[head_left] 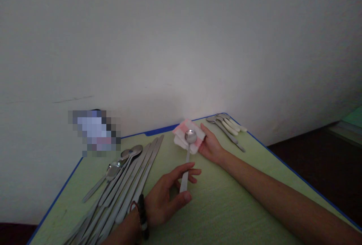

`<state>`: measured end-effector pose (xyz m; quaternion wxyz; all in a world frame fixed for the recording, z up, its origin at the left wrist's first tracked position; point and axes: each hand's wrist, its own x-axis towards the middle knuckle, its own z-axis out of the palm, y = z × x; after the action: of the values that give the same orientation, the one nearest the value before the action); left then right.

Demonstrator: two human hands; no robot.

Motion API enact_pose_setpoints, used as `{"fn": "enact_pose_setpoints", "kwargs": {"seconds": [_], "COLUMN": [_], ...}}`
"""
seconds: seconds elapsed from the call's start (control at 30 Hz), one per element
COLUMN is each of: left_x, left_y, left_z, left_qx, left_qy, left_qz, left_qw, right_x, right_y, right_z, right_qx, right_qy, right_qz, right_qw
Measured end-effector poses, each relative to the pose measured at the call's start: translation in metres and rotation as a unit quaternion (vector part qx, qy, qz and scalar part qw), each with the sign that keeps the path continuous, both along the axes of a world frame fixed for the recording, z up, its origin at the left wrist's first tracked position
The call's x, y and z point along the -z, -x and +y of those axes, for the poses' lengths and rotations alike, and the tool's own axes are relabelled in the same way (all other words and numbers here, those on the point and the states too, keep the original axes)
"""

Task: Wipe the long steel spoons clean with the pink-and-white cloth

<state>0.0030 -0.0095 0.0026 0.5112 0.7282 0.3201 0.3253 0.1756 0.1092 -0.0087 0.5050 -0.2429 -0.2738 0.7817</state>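
Observation:
My left hand [172, 192] grips a metal spoon [190, 136] by its handle, between thumb and fingers. The spoon points away from me, its bowl resting against a folded pink and white cloth [181, 133]. Beneath and behind that cloth, my right hand [210, 147] holds it from the right side, with some fingers hidden by it. Left of my left hand lie several table knives [144, 169] side by side, next to several spoons [137, 150]. To the right of the cloth lies a small group of forks [223, 122], some with white handles.
The light green table [226, 199] has a blue edge and stands against a grey-white wall [181, 49]. A blurred-out, phone-like object [94, 130] is at the back left corner. Dark floor [311, 154] shows beyond the right edge.

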Motion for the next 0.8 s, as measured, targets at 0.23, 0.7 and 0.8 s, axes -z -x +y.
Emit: {"fn": "enact_pose_setpoints", "kwargs": {"seconds": [0.23,0.7,0.8], "left_x": [0.001,-0.007,-0.007], "left_y": [-0.006,-0.006,-0.003], "left_z": [0.005,0.005,0.003], "left_qx": [-0.075,-0.070,-0.052], "left_qy": [0.031,0.038,0.045], "left_qz": [0.064,0.042,0.021], "left_qw": [0.995,0.996,0.997], "right_x": [0.002,-0.001,-0.001], "right_y": [0.001,0.002,0.002], "right_z": [0.001,-0.001,-0.001], "right_qx": [0.012,0.017,0.014], "right_qy": [0.018,0.033,0.034], "right_qz": [0.020,0.010,0.010], "right_qw": [1.000,0.999,0.999]}}
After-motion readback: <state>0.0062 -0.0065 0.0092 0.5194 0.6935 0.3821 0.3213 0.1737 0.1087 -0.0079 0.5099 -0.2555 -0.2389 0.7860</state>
